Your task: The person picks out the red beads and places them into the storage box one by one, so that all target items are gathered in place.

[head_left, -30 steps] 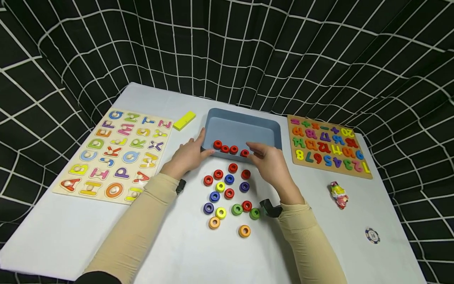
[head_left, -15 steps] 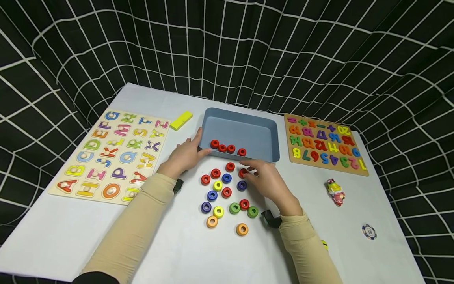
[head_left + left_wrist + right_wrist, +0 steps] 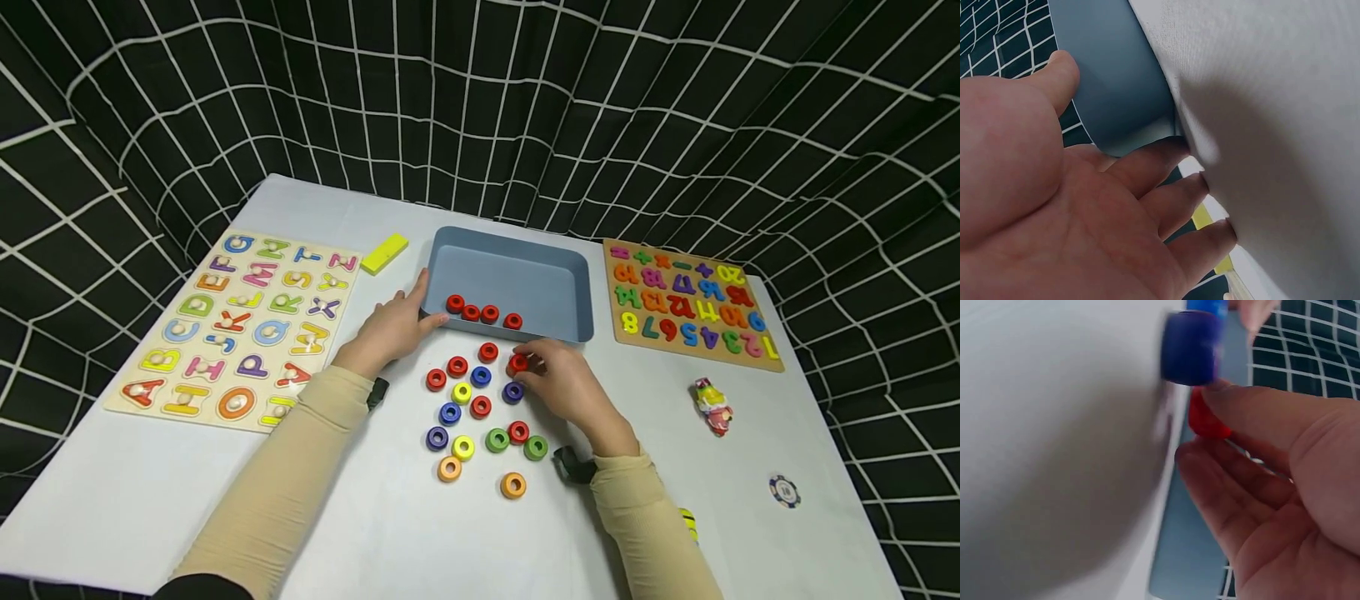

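Observation:
My right hand [image 3: 562,379] pinches a red ring [image 3: 516,364] between thumb and fingers, just in front of the blue-grey tray [image 3: 517,262]. In the right wrist view a dark blue ring [image 3: 1190,349] stands close by the thumb. My left hand [image 3: 388,335] rests at the tray's front left corner, thumb along the front rim and index finger along the side; its other fingers reach down to the tabletop in the left wrist view. Several red rings [image 3: 489,314] lie inside the tray along its front wall. Loose red, blue, yellow, green and orange rings [image 3: 449,469] lie before it.
A wooden letter board [image 3: 247,329] lies at left, with a yellow block [image 3: 384,253] beside the tray. To the right are a number board [image 3: 690,304], a small figurine [image 3: 712,407] and a poker chip [image 3: 784,492]. A yellow-black striped thing [image 3: 688,525] shows beside the right sleeve.
My right hand has come back from the tray's front wall, where it left a red ring inside, to another red ring on the table and now pinches it. The left hand stays at the corner.

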Demonstrator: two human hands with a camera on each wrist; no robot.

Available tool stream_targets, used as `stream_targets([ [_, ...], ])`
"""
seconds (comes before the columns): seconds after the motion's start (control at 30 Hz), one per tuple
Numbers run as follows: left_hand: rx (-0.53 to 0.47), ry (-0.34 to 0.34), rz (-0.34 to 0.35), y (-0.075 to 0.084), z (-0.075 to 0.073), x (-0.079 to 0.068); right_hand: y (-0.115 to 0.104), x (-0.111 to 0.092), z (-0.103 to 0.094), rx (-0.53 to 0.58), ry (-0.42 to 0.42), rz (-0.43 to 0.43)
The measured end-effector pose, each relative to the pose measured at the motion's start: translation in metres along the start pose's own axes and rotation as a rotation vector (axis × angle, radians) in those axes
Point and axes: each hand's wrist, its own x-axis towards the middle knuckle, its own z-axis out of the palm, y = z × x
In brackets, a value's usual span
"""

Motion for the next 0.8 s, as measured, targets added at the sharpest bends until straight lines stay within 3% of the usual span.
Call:
stream_targets([
  [0.27, 0.003, 0.001, 0.000, 0.001, 0.000, 0.000, 0.005, 0.011, -0.026, 0.096, 0.149, -0.023],
  [0.53, 0.013, 0.002, -0.006, 0.001, 0.000, -0.001, 0.010, 0.037, -0.027, 0.070, 0.148, 0.051],
  [0.8, 0.019, 0.003, -0.006, -0.001, 0.001, 0.001, 0.013, 0.047, -0.024, 0.053, 0.127, 0.114],
])
